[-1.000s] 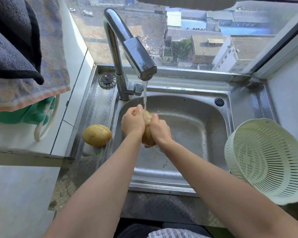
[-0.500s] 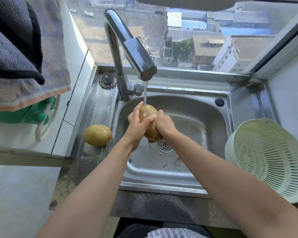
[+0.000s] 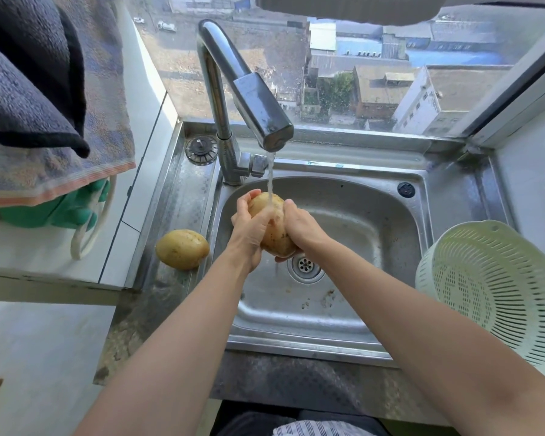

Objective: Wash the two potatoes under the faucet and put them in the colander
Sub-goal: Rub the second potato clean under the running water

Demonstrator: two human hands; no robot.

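One tan potato (image 3: pixel 274 228) stands nearly upright over the steel sink (image 3: pixel 375 234), right under the stream from the chrome faucet (image 3: pixel 252 99). My left hand (image 3: pixel 249 225) grips its left side and my right hand (image 3: pixel 299 225) grips its right side. Water runs down the potato's front. A second potato (image 3: pixel 182 248) lies untouched on the steel ledge left of the basin. The pale green colander (image 3: pixel 497 294) sits tilted on the counter at the right, with nothing in it.
The drain (image 3: pixel 306 265) lies just below my hands. Towels (image 3: pixel 44 99) hang at the upper left over green gloves (image 3: pixel 60 209) on a white ledge. A black plug (image 3: pixel 406 189) sits on the sink's rear rim. The window is directly behind the faucet.
The potato has been turned in my hands and sits more exposed under the stream, and my hands have shifted slightly back toward the faucet. The other potato and colander have not moved.
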